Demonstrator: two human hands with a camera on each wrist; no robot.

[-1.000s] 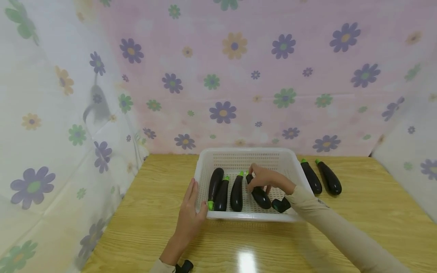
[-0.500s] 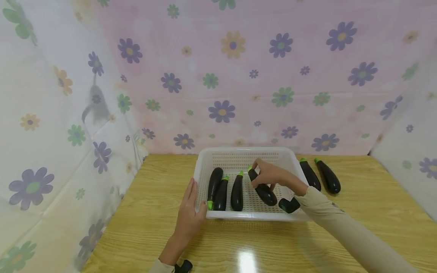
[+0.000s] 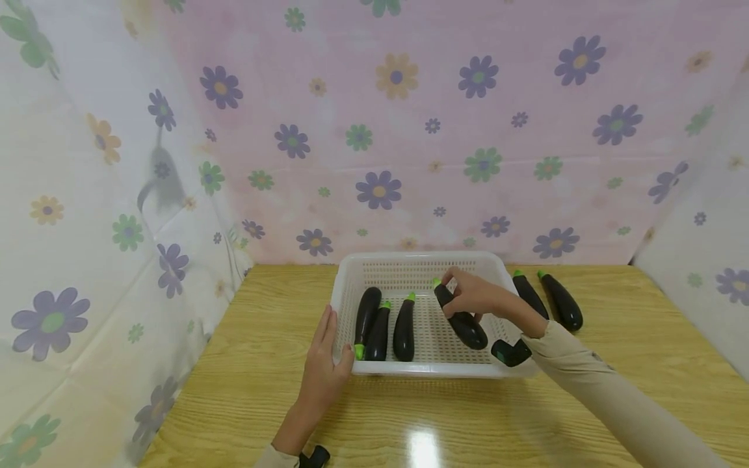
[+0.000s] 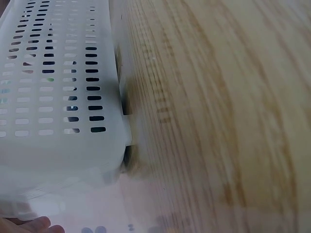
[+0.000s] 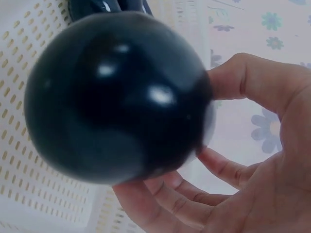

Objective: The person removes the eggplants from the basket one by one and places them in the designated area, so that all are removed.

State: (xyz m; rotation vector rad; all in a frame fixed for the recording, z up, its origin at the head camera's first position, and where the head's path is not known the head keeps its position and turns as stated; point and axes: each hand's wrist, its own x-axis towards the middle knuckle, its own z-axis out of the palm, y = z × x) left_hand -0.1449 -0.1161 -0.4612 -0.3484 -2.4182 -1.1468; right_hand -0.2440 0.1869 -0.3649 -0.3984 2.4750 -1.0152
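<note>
My right hand (image 3: 475, 296) grips a dark, glossy eggplant (image 3: 465, 328) with a green stem, over the right half of a white plastic basket (image 3: 433, 369). In the right wrist view the rounded end of that eggplant (image 5: 116, 97) fills much of the picture, with the thumb and fingers of the right hand (image 5: 257, 189) around it. Three more eggplants lie at the basket's left: one with its stem toward me (image 3: 367, 315), one beside it (image 3: 378, 335) and one a bit apart (image 3: 404, 331). My left hand (image 3: 324, 364) rests with extended fingers against the basket's left front corner.
Two eggplants, one partly behind the right forearm (image 3: 529, 296) and one further right (image 3: 562, 302), lie on the wooden table (image 3: 263, 338) right of the basket. A flowered cloth (image 3: 380, 130) hangs behind and at both sides.
My right hand has moved right with the eggplant, away from the three at the left of the basket. The left hand has stayed at the corner.
</note>
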